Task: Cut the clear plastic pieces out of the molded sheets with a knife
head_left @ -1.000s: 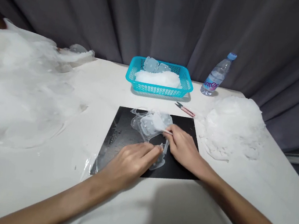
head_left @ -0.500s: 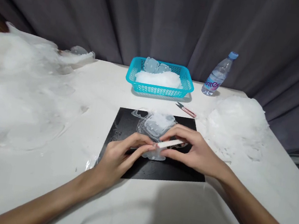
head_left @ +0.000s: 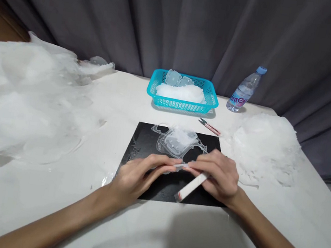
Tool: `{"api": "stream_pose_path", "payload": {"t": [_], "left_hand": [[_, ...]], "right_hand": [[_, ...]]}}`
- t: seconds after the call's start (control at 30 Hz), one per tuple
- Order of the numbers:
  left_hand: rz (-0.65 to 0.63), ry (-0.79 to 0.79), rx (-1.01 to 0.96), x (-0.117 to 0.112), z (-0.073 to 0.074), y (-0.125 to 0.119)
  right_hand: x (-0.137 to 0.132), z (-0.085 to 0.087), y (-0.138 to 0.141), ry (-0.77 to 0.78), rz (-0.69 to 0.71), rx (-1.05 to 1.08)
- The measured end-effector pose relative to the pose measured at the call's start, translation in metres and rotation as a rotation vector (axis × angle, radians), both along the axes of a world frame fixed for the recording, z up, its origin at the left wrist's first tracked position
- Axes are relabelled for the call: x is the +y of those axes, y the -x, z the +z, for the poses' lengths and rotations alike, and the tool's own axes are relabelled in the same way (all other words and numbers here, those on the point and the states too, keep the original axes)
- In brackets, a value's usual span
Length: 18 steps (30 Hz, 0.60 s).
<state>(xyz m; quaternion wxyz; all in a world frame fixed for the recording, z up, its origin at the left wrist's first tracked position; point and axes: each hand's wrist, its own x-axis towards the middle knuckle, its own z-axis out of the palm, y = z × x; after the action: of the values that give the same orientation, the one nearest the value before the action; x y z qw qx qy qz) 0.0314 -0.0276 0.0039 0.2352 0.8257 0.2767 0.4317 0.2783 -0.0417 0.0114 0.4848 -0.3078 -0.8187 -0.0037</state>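
Whitish piece (head_left: 182, 165) — partly hidden by pinching fingers (head_left: 160, 159).

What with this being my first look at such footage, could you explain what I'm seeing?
There's no machine here: a person works with bare hands, seen by a head-worn camera looking forward and down. The left hand and right hand pinch a thin translucent piece; the right also holds a white stick. Beneath is a black mat bearing clear plastic pieces. Around it on the white table are a blue basket, a bottle, pink-handled snips, a left heap and a right heap, both whitish.
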Motion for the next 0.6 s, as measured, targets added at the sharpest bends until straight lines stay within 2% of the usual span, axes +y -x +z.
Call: {"api": "stream_pose_path", "payload": {"t": [0.07,0.13,0.43,0.6], "left_hand": [[-0.004,-0.009,0.007,-0.001,-0.001,0.0],[-0.003,-0.005,0.021,-0.001,-0.001,0.0],[-0.028,0.052,-0.018,0.001,-0.005,0.001],[0.018,0.169,-0.026,0.005,-0.002,-0.001]], "right_hand": [[-0.002,-0.002,0.0,-0.154,-0.052,-0.082],[-0.003,-0.002,0.001,-0.203,-0.082,-0.103],[0.005,-0.002,0.004,-0.165,-0.084,-0.147],[0.007,-0.005,0.006,-0.009,-0.016,-0.082]]}}
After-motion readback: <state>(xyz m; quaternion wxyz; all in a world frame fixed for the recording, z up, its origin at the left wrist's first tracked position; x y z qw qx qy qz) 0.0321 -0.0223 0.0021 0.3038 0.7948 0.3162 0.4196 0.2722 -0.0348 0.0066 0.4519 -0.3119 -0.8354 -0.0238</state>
